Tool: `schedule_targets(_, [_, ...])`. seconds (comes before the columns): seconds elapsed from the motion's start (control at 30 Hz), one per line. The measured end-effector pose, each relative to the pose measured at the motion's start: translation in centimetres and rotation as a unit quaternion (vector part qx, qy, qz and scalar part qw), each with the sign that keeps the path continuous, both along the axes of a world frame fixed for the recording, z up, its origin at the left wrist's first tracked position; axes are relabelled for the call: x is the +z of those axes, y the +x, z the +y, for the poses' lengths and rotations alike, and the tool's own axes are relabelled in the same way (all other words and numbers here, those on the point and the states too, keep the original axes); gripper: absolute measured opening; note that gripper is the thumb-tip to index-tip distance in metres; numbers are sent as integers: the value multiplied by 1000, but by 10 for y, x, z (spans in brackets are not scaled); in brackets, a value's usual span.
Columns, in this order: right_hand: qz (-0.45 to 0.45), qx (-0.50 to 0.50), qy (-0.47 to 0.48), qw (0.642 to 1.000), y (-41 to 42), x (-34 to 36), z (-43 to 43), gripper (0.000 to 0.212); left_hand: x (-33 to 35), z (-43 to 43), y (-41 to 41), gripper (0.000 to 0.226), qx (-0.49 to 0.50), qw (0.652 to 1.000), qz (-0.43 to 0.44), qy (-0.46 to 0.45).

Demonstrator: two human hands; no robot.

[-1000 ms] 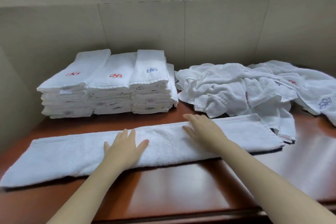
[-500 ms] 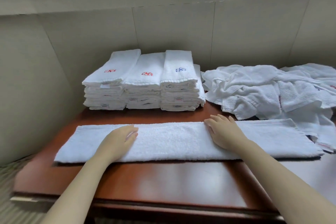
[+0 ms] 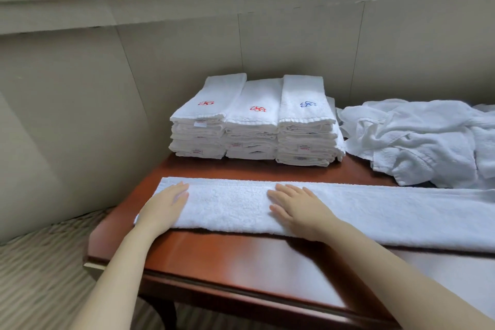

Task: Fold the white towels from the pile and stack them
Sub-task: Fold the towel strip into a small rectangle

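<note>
A white towel (image 3: 375,211), folded into a long strip, lies flat across the red-brown table (image 3: 241,257). My left hand (image 3: 166,207) rests flat on the strip's left end, fingers straight. My right hand (image 3: 297,207) lies flat on the strip near its middle, fingers spread. Behind the strip stand three side-by-side stacks of folded white towels (image 3: 254,120) with red and blue embroidered marks. A loose pile of unfolded white towels (image 3: 423,139) lies at the back right.
The table stands in a corner, with a beige wall (image 3: 80,115) to the left and behind, and a window sill above. Its left edge and front edge are close to my arms. Striped carpet (image 3: 40,276) shows at lower left.
My left hand has slid along the strip to its left end. My right hand has also shifted left along the towel. The view has turned left.
</note>
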State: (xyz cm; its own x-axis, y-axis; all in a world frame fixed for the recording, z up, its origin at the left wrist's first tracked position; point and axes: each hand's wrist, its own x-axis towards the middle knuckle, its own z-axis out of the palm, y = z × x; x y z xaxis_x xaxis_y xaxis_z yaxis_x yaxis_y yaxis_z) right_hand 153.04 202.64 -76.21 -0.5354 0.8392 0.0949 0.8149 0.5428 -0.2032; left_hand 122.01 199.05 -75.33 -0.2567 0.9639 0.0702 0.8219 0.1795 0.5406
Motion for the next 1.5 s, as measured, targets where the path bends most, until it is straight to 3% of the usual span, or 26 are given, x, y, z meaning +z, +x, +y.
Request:
schedule_targets(0.13, [31,-78,30,996,5,4,9,38,-2,4,-5,37,39,998,41,1])
schedule_targets(0.23, [55,-92,37,994,10,8,14,36,-2,5,-11,44,139,986,93,-4])
schedule_targets(0.47, [60,-161,-9,985,6,13,29,41,-2,12,-35,45,247,955,-146,79])
schedule_targets(0.6, [53,-189,-57,979,11,19,39,16,-3,17,-33,16,239,950,-157,123])
schedule_targets(0.67, [42,-182,-68,980,14,21,42,5,-2,21,-31,13,244,944,-161,151])
schedule_targets(0.83, [118,-173,-7,978,14,14,42,13,-5,24,-29,20,267,938,-135,177])
schedule_targets(0.93, [74,-192,67,976,9,6,36,7,-9,28,-29,16,263,946,-100,160])
schedule_targets(1.07, [-31,-235,152,960,4,5,31,23,-8,30,-27,11,270,954,-36,122])
schedule_targets(1.13, [-14,-203,201,958,3,5,28,14,-3,30,-25,28,284,957,-18,53])
schedule_targets(1.2, [-15,-153,189,970,4,5,27,4,6,29,-27,58,282,957,7,-61])
schedule_targets(1.27, [-1,-124,127,984,4,6,28,17,15,27,-32,73,247,958,13,-147])
schedule_targets(1.4, [13,-111,74,991,3,4,23,34,23,18,-37,77,209,955,-105,-183])
schedule_targets(1.5, [6,-75,68,995,0,-1,13,38,25,16,-31,58,208,946,-236,-74])
